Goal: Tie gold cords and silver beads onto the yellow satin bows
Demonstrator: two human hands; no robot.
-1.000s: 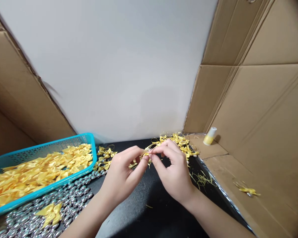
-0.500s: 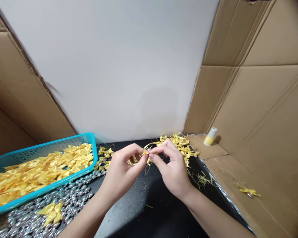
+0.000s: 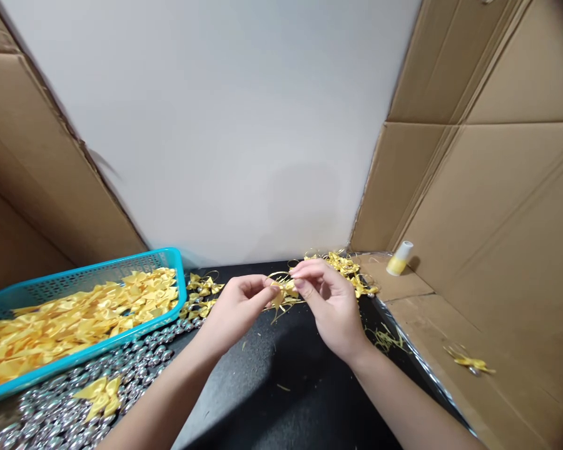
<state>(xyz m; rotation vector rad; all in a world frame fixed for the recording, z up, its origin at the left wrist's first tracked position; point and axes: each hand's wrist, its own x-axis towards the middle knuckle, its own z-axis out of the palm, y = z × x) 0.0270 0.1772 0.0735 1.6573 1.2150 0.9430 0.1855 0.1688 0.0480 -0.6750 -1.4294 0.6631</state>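
Observation:
Between my two hands, above the black tabletop (image 3: 263, 375), is a small yellow ribbon bow (image 3: 281, 292). My left hand (image 3: 239, 303) pinches its left side between thumb and forefinger. From the right, my right hand (image 3: 331, 300) is closed on the bow's other side with thumb and fingertips. Gold cord strands (image 3: 288, 302) lie just behind and below the bow; whether any is attached to it I cannot tell. Beyond my right hand is a heap of finished-looking yellow bows with cord loops (image 3: 344, 264).
A turquoise basket (image 3: 181, 275) of yellow bows stands at the left. Silver beads (image 3: 141, 369) spread before it, with loose yellow bows (image 3: 101, 397) on top. Cord scraps (image 3: 387, 339), a thread spool (image 3: 400, 258) and a single bow (image 3: 473, 364) lie at right, beside cardboard walls (image 3: 511, 219).
My hands have drawn slightly apart, and the bow now shows spread between them. My right fingers have shifted their hold. The view has moved a little.

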